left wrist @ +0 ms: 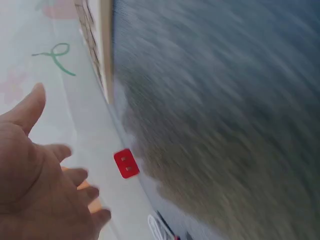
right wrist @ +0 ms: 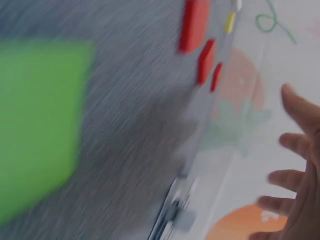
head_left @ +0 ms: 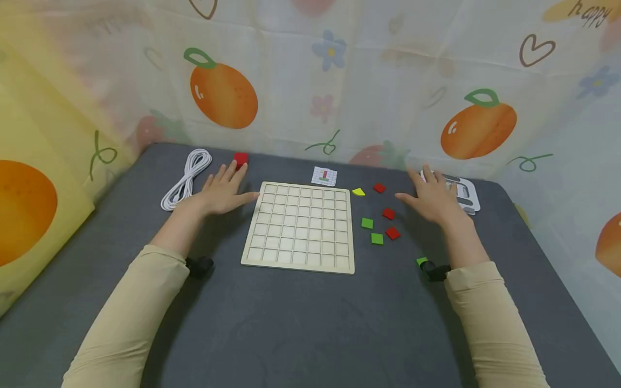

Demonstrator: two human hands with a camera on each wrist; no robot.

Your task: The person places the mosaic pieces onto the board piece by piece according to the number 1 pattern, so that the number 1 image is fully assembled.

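My left hand (head_left: 222,192) is held over the table with fingers spread, its thumb near the left edge of a wooden grid board (head_left: 297,226). Beyond its fingertips lies a red block with two small holes (left wrist: 126,163). On the other side, my right hand (head_left: 433,198) also has its fingers spread and holds nothing. Between it and the board lie several red tiles (head_left: 392,233), green tiles (head_left: 377,238) and a yellow piece (head_left: 358,192). Another green tile (right wrist: 40,120) looms large in the right wrist view, partly covered by the wrist camera in the head view.
A coiled white cable (head_left: 186,178) lies at the back left. Behind the board is a small printed card (head_left: 324,176) with a coloured grid pattern. Partly behind my right hand sits a white and grey object (head_left: 467,195). A fruit-patterned curtain (head_left: 291,81) hangs along the table's back edge.
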